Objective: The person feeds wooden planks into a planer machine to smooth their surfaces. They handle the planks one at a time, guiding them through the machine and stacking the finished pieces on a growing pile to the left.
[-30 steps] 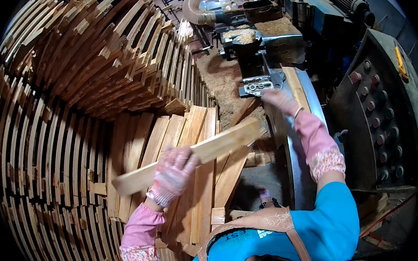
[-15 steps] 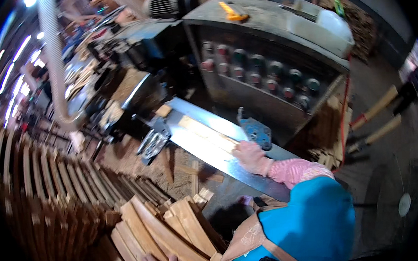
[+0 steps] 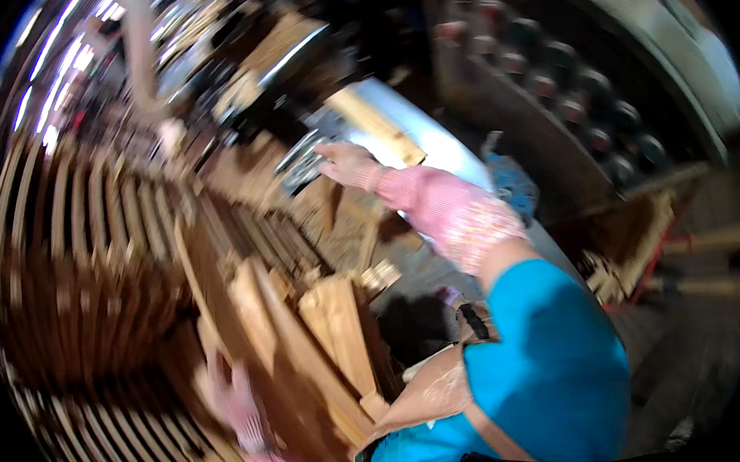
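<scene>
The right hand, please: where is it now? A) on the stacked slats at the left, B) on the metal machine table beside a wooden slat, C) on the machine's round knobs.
B: the right hand lies on the machine table, just left of the slat.

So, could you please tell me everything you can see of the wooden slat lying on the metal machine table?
The wooden slat is a pale, flat, narrow strip of light wood, blurred by camera motion. It lies flat on the shiny metal machine table, running diagonally from upper left to lower right. The right hand, in a pink patterned sleeve, is stretched out just beside its left edge; whether the fingertips touch it cannot be told. Its surface looks bare and unfinished.
</scene>
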Available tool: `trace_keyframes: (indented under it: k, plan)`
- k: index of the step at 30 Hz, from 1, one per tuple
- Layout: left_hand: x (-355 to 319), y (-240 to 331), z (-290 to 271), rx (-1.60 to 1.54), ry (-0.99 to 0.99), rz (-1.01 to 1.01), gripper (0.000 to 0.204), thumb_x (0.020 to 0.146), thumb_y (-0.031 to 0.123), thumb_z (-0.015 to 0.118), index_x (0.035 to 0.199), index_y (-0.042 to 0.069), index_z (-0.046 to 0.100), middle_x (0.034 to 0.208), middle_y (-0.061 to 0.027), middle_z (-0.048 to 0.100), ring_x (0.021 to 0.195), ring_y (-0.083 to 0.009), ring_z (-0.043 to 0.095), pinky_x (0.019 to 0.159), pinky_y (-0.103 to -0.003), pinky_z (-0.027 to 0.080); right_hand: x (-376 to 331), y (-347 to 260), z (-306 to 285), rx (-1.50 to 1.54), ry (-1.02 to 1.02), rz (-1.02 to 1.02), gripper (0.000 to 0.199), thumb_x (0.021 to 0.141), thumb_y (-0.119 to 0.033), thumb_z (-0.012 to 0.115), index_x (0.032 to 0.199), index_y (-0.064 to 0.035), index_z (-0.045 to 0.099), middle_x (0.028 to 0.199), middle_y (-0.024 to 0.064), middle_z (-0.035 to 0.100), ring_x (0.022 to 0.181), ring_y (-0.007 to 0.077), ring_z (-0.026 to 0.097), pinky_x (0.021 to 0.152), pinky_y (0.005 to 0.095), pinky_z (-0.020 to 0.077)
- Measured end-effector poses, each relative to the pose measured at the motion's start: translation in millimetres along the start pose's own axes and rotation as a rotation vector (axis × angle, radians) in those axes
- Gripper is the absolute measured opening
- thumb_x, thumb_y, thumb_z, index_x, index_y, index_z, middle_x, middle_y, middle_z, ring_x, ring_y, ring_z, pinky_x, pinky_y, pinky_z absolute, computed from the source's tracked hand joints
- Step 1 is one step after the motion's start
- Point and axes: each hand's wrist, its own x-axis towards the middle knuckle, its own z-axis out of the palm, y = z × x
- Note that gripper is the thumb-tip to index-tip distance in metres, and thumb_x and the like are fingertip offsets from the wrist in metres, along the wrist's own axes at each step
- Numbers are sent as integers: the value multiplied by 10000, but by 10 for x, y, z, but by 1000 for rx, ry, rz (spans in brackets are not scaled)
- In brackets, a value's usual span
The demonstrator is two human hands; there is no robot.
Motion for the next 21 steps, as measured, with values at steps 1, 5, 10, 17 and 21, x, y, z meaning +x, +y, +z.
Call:
trace_keyframes:
  k: [1,5,10,17,21]
  plan:
    - [193,223,102,-266,-14,-29,461,992,77,574,1439,-33,610,1364,-162,677,1201,-217,651,1028,-335,507,-269,-185,182,308,-78,-135,470,1020,-239,672,1453,-59,641,1436,186,672,1396,326,591,1147,413,492]
    - [617,796,786,-884,-156,-44,600,999,148,674,1550,31,467,1493,-199,574,1271,-267,623,1054,-387,542,-1672,-1161,405,1263,-551,-46,608,1020,-259,749,1547,-37,541,1497,172,622,1399,234,573,1148,399,490]
    - [230,419,1471,-64,-139,441,925,890,313,849,1607,-21,369,1459,-272,586,1337,-411,591,1147,-490,492,-2082,-308,-255,1090,-194,240,575,971,-214,735,1510,-91,579,1293,149,730,1164,242,693,1013,408,569]
    - [-796,-290,1223,421,-95,222,1030,739,315,908,1598,48,408,1629,-298,379,1552,-464,324,1300,-639,117,-2573,802,-532,-600,135,89,402,865,-164,724,1264,-146,680,1131,163,656,1018,435,614,870,550,527]
    - [-850,-346,1121,359,-129,181,913,781,175,816,1594,34,425,1624,-312,389,1544,-496,321,1307,-616,152,-1309,1093,-187,-664,301,-5,250,905,-157,722,1150,-146,675,1170,124,648,1029,410,616,850,529,541]
